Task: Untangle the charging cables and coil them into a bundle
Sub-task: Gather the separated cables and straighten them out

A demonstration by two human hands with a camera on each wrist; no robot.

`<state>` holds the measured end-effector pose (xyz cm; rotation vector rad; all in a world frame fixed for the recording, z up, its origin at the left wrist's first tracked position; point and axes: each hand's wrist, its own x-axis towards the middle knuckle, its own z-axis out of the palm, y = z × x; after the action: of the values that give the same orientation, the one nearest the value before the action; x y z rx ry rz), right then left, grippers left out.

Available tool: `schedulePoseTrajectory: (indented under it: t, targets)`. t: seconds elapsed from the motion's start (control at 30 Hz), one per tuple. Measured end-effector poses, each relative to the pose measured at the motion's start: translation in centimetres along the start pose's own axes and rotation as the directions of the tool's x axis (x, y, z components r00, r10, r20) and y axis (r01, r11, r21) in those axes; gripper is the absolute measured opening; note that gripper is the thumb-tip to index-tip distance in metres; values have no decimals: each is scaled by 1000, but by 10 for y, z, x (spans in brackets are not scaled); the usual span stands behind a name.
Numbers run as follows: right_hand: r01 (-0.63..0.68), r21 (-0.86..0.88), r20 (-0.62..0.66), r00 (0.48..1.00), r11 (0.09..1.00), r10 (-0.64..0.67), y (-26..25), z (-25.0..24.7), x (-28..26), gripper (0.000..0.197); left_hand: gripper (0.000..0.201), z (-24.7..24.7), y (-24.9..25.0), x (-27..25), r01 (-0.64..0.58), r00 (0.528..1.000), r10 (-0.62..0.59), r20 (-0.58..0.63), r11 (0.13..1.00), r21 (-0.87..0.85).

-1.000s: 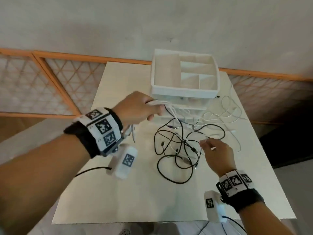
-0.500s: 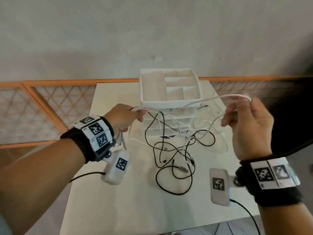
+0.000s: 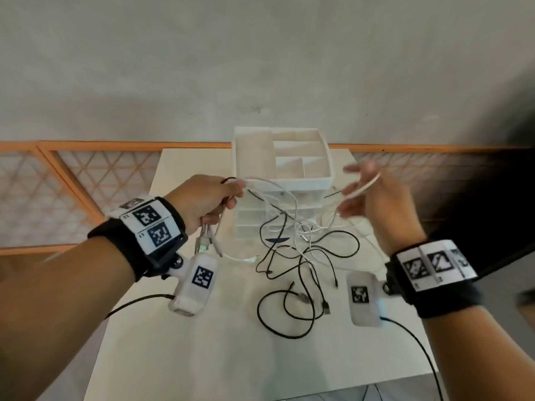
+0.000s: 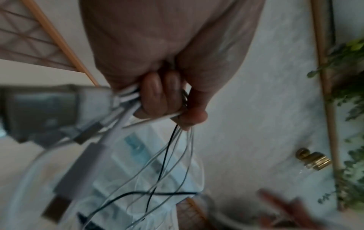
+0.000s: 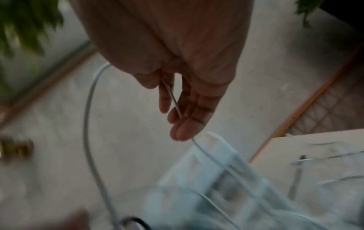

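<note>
My left hand grips a bunch of white cables and a black one, raised in front of the drawer unit. Their plugs dangle below the fist. In the left wrist view the left hand has its fingers curled round the strands. My right hand is raised to the right with fingers spread and blurred. A white cable lies across them. The right wrist view shows that white cable running along the nearly straight fingers. A black cable tangle lies on the table.
A white drawer organiser with open top compartments stands at the back of the white table, right behind the hanging cables. An orange lattice railing runs behind the table. The table's edges are close on both sides.
My right hand has moved left and farther away, and its fingers have spread out from a pinch on the white cable. The left hand keeps its grip on the bunch.
</note>
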<state>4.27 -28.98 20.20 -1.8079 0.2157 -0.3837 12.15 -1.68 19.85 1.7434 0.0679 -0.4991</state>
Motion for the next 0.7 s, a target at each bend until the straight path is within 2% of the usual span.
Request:
schedulePoseTrajectory:
  t: [0.07,0.1,0.23,0.33,0.4,0.5,0.57,0.63,0.7]
  targets:
    - [165,115,-124,981,980,-151,-26,-9,11,37,23,3,-12,2,33,998,-32,-56,999,8]
    - [223,96,-177,963,970,-204,-31,-13,16,35,24,4,-15,2,39,996,-41,-80,999,-17]
    - [258,-70,-294,918,964,-267,-25,-24,15,36,31,0,-18,4,8,991,-17,-130,998,-66]
    - [330,-118,-382,856,937,-349,-23,-34,21,33,32,-5,-18,4,-7,983,0,-184,999,-37]
    - [344,-205,-366,841,916,-398,-17,-35,28,32,30,-5,-18,4,2,980,-12,-196,999,-52]
    - [275,-235,-273,902,932,-335,7,-31,32,32,28,-2,-16,0,6,985,-27,-170,993,-119]
    - [262,-250,-258,910,932,-325,16,-31,29,30,28,-1,-13,-2,-5,984,-14,-179,994,-106]
    - [352,-295,-267,862,889,-430,10,-32,29,23,28,-2,-14,-3,-5,967,1,-255,1000,-15]
    - [465,-323,-287,782,824,-554,-4,-35,29,19,32,-3,-19,-2,8,930,36,-367,993,117]
